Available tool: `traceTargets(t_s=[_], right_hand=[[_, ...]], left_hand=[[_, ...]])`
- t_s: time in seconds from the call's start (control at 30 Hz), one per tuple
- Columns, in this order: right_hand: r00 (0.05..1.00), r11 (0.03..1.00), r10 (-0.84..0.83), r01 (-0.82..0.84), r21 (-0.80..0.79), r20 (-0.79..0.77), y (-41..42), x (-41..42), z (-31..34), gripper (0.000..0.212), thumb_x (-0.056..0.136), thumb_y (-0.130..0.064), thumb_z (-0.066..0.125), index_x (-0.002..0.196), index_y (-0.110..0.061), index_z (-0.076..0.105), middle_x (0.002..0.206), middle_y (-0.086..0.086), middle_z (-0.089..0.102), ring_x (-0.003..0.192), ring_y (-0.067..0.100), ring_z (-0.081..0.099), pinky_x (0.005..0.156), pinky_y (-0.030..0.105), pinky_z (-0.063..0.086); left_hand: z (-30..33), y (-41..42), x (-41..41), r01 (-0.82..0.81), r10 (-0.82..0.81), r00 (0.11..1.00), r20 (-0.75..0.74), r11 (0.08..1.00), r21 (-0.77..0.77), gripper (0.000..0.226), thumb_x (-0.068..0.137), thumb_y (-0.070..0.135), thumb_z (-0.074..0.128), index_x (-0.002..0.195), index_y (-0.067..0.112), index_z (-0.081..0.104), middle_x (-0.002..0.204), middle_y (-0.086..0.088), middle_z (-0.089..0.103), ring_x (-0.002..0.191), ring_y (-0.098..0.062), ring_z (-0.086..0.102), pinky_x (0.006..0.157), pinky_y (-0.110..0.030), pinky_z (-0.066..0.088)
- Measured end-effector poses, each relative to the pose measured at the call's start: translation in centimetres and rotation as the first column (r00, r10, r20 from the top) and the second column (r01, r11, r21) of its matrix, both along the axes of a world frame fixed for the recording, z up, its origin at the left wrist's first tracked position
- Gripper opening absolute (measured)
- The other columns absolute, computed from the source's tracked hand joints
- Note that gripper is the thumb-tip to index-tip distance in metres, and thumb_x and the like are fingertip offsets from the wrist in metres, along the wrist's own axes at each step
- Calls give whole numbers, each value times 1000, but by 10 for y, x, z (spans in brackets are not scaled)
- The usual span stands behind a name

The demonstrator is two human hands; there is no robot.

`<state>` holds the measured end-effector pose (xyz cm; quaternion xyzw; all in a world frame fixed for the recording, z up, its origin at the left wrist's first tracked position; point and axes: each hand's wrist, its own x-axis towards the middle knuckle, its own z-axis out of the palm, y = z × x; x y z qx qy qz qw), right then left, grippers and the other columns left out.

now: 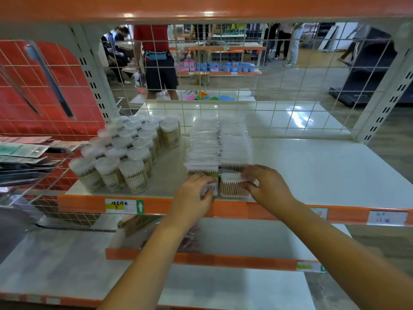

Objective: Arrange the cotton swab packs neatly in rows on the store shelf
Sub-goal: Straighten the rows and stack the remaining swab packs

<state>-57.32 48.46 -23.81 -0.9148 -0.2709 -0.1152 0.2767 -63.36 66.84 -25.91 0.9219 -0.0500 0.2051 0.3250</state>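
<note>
Two hands work at the front lip of the white shelf [324, 171], each on one of the frontmost packs. The left hand [194, 193] curls its fingers over the top of the left front pack [211, 187], thumb at its barcoded face; the right hand [267, 183] pinches the right front pack [232, 185] from the side, fingers spread along its top edge. By the look of it, the step in hand is seating and squaring these two packs at the head of their rows; the next move likely calls for nudging both flush with the orange shelf edge [156, 205] and with each other, without pushing the packs behind askew. Behind them, two rows of cotton swab packs [220, 144] run back toward the wire grid backing [279, 90], clear wrappers showing wooden-stemmed swabs standing on end. To the left, well apart, round swab tubs [131, 151] stand upright in rows, clear-lidded and filled with swabs.
</note>
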Motion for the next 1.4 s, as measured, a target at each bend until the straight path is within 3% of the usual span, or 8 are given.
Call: traceTargets(t_s=[0.27, 0.4, 0.6, 0.67, 0.8, 1.07, 1.23, 1.4], right_hand=[[980, 915, -15, 94, 392, -200, -1, -2, 27, 13, 78, -15, 71, 88, -19, 63, 80, -22, 55, 74, -5, 51, 62, 1, 38], [968, 882, 56, 66, 466, -243, 3, -9, 33, 15, 77, -19, 73, 85, -27, 62, 83, -19, 59, 76, 1, 55, 62, 3, 41], [954, 822, 103, 78, 565, -282, 5, -15, 36, 17, 76, -15, 73, 89, -21, 65, 84, -16, 62, 71, -1, 56, 60, 5, 43], [952, 809, 109, 82, 581, -285, 5, -16, 35, 18, 76, -15, 73, 91, -20, 65, 85, -16, 62, 71, -1, 56, 60, 5, 44], [965, 821, 117, 40, 570, -236, 4, -19, 37, 17, 77, -15, 72, 91, -21, 64, 85, -18, 61, 72, -11, 56, 61, 7, 46], [981, 860, 89, 12, 510, -174, 2, -24, 39, 16, 78, -20, 71, 89, -28, 62, 85, -23, 59, 75, -4, 56, 63, 11, 47], [985, 841, 87, 8, 541, -149, 1, -27, 39, 18, 78, -19, 71, 92, -26, 62, 87, -20, 60, 76, -4, 56, 62, 6, 43], [997, 843, -44, 72, 533, -64, -1, -31, 40, 17, 82, -19, 66, 93, -30, 59, 95, -18, 55, 88, -6, 51, 71, 4, 39]], left_hand=[[15, -5, 2, -52, 16, 995, -96, 922, -384, 24, 86, 16, 63, 110, 18, 62, 99, 6, 62, 90, -6, 57, 72, -10, 42], [27, -13, 1, 6, -80, 990, -120, 853, -522, 25, 84, 18, 65, 107, 25, 56, 89, 7, 61, 82, -4, 58, 68, -8, 44], [32, -17, -4, 16, -135, 980, -145, 784, -621, 36, 81, 9, 68, 109, 27, 55, 94, 5, 61, 91, -15, 60, 83, -31, 51], [35, -18, -6, 42, -182, 974, -134, 726, -686, 38, 80, 2, 66, 101, 30, 53, 90, 3, 62, 83, -11, 61, 77, -28, 54], [36, -19, -10, 65, -237, 962, -135, 680, -730, 29, 81, -2, 63, 104, 16, 59, 85, 2, 64, 72, -2, 63, 65, -15, 52], [35, -20, -12, 29, -226, 962, -154, 644, -765, 24, 80, -1, 65, 94, 17, 60, 85, -6, 64, 74, -14, 62, 61, -18, 53], [36, -20, -16, 33, -235, 960, -150, 631, -775, 24, 79, -3, 65, 88, 19, 60, 81, -4, 65, 66, -5, 64, 56, -18, 51], [38, -19, -15, 7, -181, 974, -134, 619, -785, 23, 78, -2, 66, 90, 17, 60, 82, -1, 67, 66, -1, 65, 56, -16, 50]])
